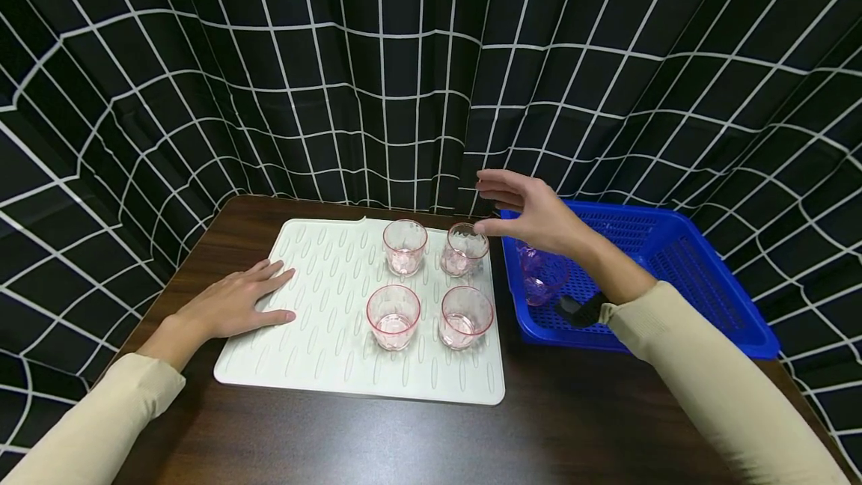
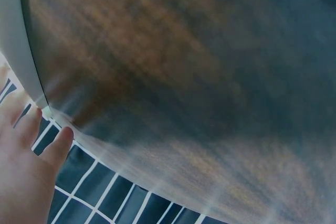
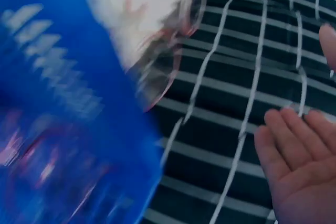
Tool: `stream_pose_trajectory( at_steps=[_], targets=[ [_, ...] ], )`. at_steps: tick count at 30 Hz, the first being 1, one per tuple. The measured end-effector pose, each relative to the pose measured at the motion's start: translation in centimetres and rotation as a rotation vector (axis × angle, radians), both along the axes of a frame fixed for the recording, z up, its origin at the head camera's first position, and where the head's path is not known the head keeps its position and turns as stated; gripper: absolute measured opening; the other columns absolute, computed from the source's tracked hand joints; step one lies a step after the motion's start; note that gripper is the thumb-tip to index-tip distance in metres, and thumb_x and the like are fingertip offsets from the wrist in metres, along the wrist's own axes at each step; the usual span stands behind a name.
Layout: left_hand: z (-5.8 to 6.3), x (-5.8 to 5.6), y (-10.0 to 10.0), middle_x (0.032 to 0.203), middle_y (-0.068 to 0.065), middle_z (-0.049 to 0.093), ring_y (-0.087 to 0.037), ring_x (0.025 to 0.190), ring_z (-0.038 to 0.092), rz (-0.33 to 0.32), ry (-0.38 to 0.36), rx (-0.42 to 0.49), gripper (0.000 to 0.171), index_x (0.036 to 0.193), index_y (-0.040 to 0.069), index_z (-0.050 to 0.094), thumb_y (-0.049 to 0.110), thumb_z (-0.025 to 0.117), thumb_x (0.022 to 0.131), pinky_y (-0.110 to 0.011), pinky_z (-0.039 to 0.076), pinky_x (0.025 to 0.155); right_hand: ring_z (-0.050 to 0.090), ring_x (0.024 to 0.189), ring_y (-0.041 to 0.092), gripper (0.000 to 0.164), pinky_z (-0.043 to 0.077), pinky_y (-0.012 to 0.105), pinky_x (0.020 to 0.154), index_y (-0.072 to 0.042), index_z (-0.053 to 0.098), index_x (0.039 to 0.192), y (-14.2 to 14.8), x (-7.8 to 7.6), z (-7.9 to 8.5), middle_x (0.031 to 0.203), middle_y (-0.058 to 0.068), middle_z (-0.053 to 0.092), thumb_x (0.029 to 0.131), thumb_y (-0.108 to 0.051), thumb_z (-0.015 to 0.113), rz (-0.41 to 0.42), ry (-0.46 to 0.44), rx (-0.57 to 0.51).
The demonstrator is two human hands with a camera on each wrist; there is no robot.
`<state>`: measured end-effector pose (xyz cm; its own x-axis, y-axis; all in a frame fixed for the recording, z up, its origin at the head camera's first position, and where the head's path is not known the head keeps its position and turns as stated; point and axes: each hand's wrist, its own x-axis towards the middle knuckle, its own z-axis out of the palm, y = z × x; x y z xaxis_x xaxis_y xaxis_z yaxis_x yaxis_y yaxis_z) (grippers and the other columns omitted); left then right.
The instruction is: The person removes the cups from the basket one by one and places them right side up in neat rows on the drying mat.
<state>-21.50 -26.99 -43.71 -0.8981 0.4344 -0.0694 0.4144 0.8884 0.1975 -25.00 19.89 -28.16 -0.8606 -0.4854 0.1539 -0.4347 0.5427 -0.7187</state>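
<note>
My left hand [image 1: 232, 304] rests on the left part of a white ridged drying mat [image 1: 316, 350], its fingers spread. My right hand [image 1: 535, 212] is in the air by the left edge of a blue plastic basket [image 1: 730, 283], fingers extended and thumb apart, holding nothing. Nearest to its thumb is a clear pink-rimmed glass [image 1: 459, 260] at the mat's back right. Similar glasses stand upright beside it: one at back left [image 1: 405, 254], one at front left [image 1: 393, 324], one at front right [image 1: 463, 324]. Inside the basket lies pink glassware [image 1: 539, 287], partly hidden by my right forearm.
A dark wood table [image 1: 323, 440] bears the mat and basket. Behind and at both sides hangs a black curtain [image 1: 404, 81] with a white grid. A black wrist camera [image 1: 581, 310] sits at my right wrist, over the basket.
</note>
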Motion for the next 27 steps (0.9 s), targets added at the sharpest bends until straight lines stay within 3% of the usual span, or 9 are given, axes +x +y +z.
stream_pose_trajectory(
  at_steps=[12,27],
  targets=[
    [0.1,0.0,0.0,0.158,-0.021,0.033,-0.045,0.145,0.026,0.006,-0.003,-0.004,0.092,0.153,0.011,0.041,0.075,0.050,0.088,-0.068,0.029,0.108,0.051,0.131,0.042,0.080,0.042,0.059,0.103,-0.001,0.045,0.146,9.0,0.8,-2.9,0.141,0.021,0.055,0.081,-0.029,0.084,-0.076,-0.081,0.188],
    [-0.2,-0.1,-0.1,0.157,-0.021,0.033,-0.045,0.145,0.027,-0.002,0.002,-0.001,0.091,0.153,0.011,0.041,0.075,0.050,0.088,-0.068,0.030,0.107,0.047,0.130,0.050,0.083,0.044,0.058,0.100,0.005,0.043,0.145,12.7,0.5,-3.4,0.142,0.030,0.050,0.080,-0.025,0.086,-0.015,-0.253,0.309]
  ],
)
